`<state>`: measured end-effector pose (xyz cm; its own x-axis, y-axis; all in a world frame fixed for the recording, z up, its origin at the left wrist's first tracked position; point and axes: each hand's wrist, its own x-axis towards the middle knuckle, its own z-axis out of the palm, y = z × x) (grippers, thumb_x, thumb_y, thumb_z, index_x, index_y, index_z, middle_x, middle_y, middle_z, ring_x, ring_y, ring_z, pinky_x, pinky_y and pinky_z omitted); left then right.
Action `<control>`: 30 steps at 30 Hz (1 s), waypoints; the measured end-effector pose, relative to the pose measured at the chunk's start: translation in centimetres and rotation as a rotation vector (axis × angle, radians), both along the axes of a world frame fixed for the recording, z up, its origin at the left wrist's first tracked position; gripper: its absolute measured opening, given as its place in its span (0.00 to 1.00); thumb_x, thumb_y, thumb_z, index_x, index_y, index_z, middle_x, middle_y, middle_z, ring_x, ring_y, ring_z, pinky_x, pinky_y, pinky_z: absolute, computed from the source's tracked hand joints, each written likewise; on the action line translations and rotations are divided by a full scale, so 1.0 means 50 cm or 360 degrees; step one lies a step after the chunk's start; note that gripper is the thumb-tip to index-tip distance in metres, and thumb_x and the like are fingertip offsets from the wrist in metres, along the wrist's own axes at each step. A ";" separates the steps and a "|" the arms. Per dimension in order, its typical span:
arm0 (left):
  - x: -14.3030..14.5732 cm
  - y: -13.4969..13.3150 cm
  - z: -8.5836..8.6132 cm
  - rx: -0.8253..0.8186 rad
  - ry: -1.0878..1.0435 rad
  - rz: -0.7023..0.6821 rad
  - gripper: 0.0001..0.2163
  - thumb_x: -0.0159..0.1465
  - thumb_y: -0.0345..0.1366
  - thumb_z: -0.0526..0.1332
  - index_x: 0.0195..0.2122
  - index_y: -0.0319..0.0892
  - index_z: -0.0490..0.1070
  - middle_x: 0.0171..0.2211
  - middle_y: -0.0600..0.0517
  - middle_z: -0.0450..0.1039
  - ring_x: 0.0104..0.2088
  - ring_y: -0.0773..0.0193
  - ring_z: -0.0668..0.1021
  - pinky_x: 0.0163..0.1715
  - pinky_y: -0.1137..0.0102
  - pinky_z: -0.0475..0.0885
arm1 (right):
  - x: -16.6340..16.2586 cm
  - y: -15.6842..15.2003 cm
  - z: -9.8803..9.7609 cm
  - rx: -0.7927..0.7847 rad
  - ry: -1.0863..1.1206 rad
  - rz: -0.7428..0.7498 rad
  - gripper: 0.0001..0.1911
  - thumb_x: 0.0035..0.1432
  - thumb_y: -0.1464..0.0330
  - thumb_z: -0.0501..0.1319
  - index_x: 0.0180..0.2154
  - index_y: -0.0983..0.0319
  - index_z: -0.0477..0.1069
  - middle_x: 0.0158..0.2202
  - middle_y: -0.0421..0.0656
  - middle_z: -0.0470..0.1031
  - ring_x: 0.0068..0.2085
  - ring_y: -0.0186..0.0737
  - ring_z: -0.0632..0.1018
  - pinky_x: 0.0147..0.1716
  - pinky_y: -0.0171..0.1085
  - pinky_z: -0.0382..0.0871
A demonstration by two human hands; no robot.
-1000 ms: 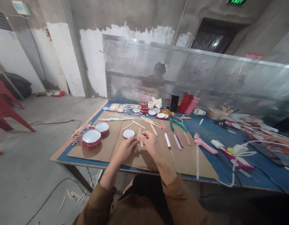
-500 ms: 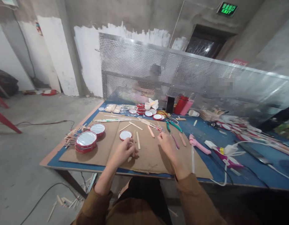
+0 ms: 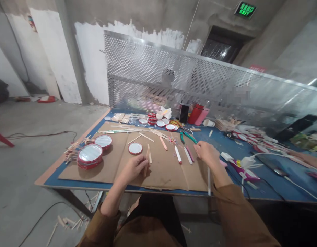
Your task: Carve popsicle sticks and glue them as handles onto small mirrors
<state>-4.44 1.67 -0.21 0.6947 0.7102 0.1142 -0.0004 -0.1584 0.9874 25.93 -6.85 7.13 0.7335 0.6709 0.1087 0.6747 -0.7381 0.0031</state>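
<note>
Left hand [image 3: 134,167] pinches a wooden stick [image 3: 146,164] over the cardboard [image 3: 161,176], and the right hand [image 3: 208,153] is well out to its right!
Right fingers are curled by the green-handled pliers [image 3: 190,138]; whether they grip anything, I can't tell. Tight company for the left-hand pinch: a second stick [image 3: 150,158] just to its right, a small drum [image 3: 135,148] just beyond, larger drums [image 3: 89,157] off left, white pens [image 3: 178,156] between the hands. Past them, blue tabletop [image 3: 160,135], an upright phone [image 3: 184,114] and red bottle [image 3: 196,115]; then a perforated screen [image 3: 143,65] blocks the far side, rough half-painted wall [image 3: 96,13] behind.
</note>
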 end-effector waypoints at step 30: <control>0.013 0.009 -0.012 0.0631 0.0478 0.0248 0.10 0.62 0.39 0.48 0.26 0.42 0.60 0.21 0.56 0.64 0.24 0.68 0.66 0.25 0.75 0.59 | -0.090 0.016 -0.028 0.0944 0.0698 0.0493 0.16 0.58 0.64 0.51 0.46 0.61 0.67 0.32 0.44 0.76 0.32 0.39 0.76 0.30 0.35 0.66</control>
